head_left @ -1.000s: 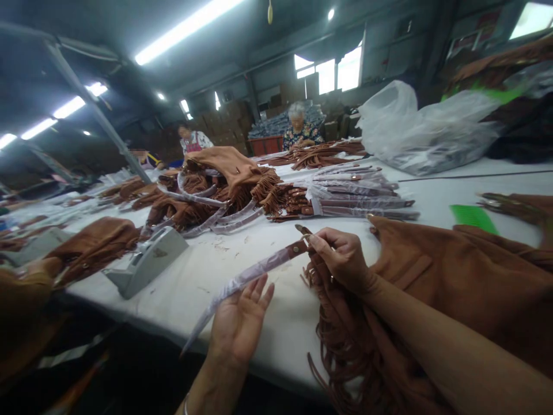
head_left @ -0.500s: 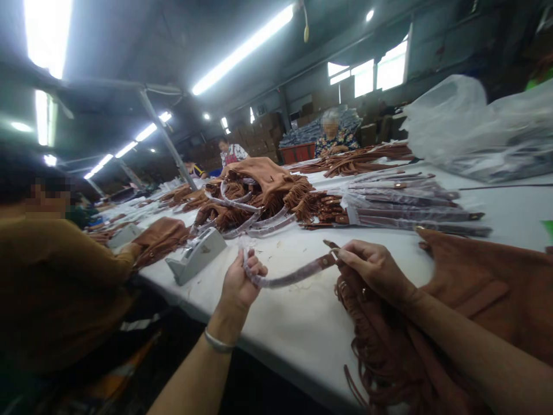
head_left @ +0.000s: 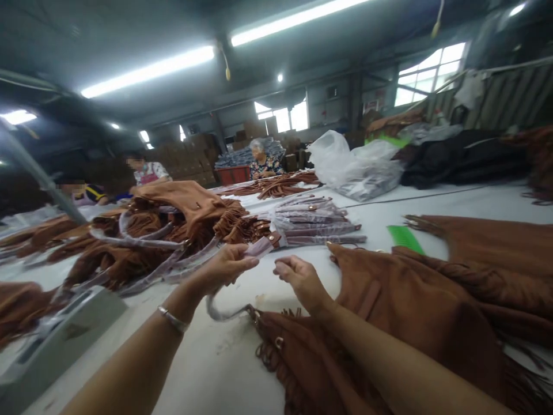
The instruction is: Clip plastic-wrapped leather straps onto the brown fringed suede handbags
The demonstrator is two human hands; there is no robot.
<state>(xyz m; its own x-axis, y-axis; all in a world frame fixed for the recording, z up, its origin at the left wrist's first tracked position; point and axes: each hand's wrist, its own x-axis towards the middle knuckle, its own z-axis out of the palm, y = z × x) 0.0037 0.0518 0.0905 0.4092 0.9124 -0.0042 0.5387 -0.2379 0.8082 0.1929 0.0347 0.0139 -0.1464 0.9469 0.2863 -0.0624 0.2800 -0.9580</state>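
Observation:
My left hand (head_left: 222, 268) is closed on a brown bag strap (head_left: 259, 248) wrapped in clear plastic, near its riveted leather end. The strap loops down below the hand to metal hardware on a fringed brown bag (head_left: 298, 340). Just right of the strap end, my right hand (head_left: 305, 288) has thumb and fingers pinched together, apart from the strap. Whatever is between those fingertips, if anything, is too small to make out. Under and beside my right forearm lies brown bag material (head_left: 410, 294), its edge partly hidden by the arm.
A grey tape dispenser (head_left: 73, 340) stands at lower left. Behind my hands lie piled fringed bags (head_left: 181, 202) and a bundle of wrapped straps (head_left: 319, 222). A green piece (head_left: 405, 238) and a white plastic bag (head_left: 354, 164) are to the right. Co-workers sit across the table.
The view has swung right. My right hand has let go of the strap end, which my left hand now holds. The strap's other end now shows at the bag's hardware.

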